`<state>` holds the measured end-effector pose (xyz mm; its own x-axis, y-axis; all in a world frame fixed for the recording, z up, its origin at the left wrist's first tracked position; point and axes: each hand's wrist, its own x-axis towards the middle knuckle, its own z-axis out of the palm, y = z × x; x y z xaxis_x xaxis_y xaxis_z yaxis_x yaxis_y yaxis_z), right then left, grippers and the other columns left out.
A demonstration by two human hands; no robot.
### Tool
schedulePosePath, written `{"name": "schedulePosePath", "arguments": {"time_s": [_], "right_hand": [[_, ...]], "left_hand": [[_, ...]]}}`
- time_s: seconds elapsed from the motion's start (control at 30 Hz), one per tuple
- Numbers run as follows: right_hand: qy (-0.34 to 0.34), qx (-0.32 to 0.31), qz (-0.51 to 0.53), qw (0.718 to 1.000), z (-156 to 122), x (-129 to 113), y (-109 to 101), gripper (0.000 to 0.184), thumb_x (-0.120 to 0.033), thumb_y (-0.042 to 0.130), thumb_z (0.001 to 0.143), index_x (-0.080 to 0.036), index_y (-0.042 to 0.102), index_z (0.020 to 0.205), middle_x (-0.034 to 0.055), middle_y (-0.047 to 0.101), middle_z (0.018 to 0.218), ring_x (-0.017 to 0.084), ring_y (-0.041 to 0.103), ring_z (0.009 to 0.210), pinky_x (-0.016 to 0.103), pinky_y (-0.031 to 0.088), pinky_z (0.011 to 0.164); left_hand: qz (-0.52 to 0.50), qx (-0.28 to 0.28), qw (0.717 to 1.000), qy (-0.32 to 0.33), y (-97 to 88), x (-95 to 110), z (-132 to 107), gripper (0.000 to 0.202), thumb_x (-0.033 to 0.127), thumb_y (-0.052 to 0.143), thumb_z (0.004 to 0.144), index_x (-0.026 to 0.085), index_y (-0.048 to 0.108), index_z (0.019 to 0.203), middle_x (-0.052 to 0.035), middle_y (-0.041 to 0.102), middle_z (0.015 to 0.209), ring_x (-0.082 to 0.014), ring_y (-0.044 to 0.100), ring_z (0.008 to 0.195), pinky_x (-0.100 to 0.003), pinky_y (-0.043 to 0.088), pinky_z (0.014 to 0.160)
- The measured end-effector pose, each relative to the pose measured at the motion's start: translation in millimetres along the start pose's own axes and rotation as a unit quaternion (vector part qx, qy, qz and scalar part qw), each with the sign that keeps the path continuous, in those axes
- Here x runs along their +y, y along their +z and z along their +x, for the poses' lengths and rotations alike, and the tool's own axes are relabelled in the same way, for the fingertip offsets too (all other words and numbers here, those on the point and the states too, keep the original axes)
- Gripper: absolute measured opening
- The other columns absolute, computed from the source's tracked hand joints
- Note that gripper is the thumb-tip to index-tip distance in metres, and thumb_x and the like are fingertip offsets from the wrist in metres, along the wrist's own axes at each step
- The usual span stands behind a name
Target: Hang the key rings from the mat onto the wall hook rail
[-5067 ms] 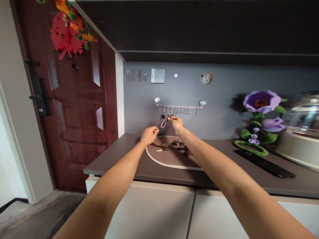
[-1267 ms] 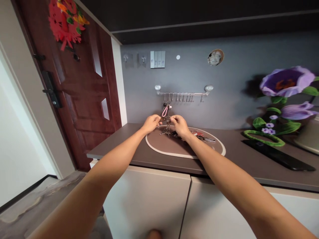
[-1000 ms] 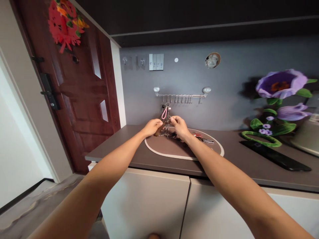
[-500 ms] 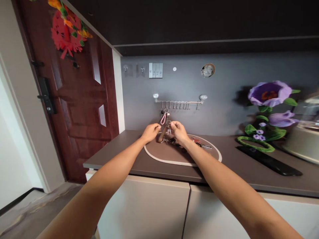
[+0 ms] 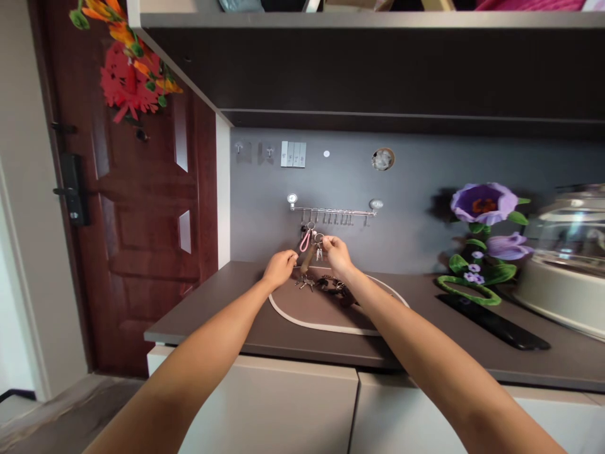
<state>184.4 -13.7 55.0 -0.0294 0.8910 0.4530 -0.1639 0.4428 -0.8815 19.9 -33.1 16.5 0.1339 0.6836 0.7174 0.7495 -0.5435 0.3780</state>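
Note:
My right hand (image 5: 337,257) pinches a metal key ring (image 5: 319,238) with small silver keys (image 5: 319,253) dangling from it, just below the hook rack (image 5: 334,212) on the wall. Left of it, my left hand (image 5: 280,267) is closed, its fingertips beside a dark thin piece; what they grip is too small to tell. A pink strap (image 5: 305,240) hangs from the rack's left end. Between my hands is a brown key fob (image 5: 308,260), with more keys (image 5: 305,282) at its lower end. Further dark key bunches (image 5: 331,284) lie on the brown mat (image 5: 302,309), partly behind my right wrist.
Purple plush flowers (image 5: 484,203) and a long black object (image 5: 494,323) occupy the counter's right side, beside a white appliance with a clear cover (image 5: 562,277). A dark shelf (image 5: 368,69) overhangs the counter. A red-brown door (image 5: 142,252) stands at left.
The view has tilted up, showing more of the shelf. My right hand has lifted the key ring a little closer to the rack. My left hand stays close by.

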Motion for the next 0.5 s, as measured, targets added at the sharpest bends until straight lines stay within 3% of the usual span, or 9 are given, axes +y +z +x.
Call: {"name": "schedulePosePath", "arguments": {"time_s": [0.27,0.5], "right_hand": [[-0.001,0.064,-0.009,0.998,32.4,-21.4,15.8,0.015,-0.021,0.043,0.080,-0.016,0.048,0.066,-0.0040,0.046,0.048,0.006,0.040,0.039,0.017,0.036,0.040],[0.000,0.133,-0.039,0.990,66.0,-21.6,27.0,0.011,-0.016,0.044,0.078,-0.015,0.050,0.069,-0.0023,0.050,0.051,0.007,0.046,0.044,0.017,0.041,0.042]], "left_hand": [[0.016,-0.007,1.000,-0.003,3.3,-0.7,0.5,0.026,0.024,0.036,0.084,0.017,0.059,0.074,-0.0020,0.063,0.073,-0.0125,0.055,0.069,-0.023,0.037,0.065],[0.019,-0.008,1.000,-0.002,4.8,-2.1,0.2,0.027,0.026,0.035,0.084,0.017,0.057,0.070,-0.0020,0.063,0.071,-0.0130,0.054,0.068,-0.023,0.035,0.063]]}}
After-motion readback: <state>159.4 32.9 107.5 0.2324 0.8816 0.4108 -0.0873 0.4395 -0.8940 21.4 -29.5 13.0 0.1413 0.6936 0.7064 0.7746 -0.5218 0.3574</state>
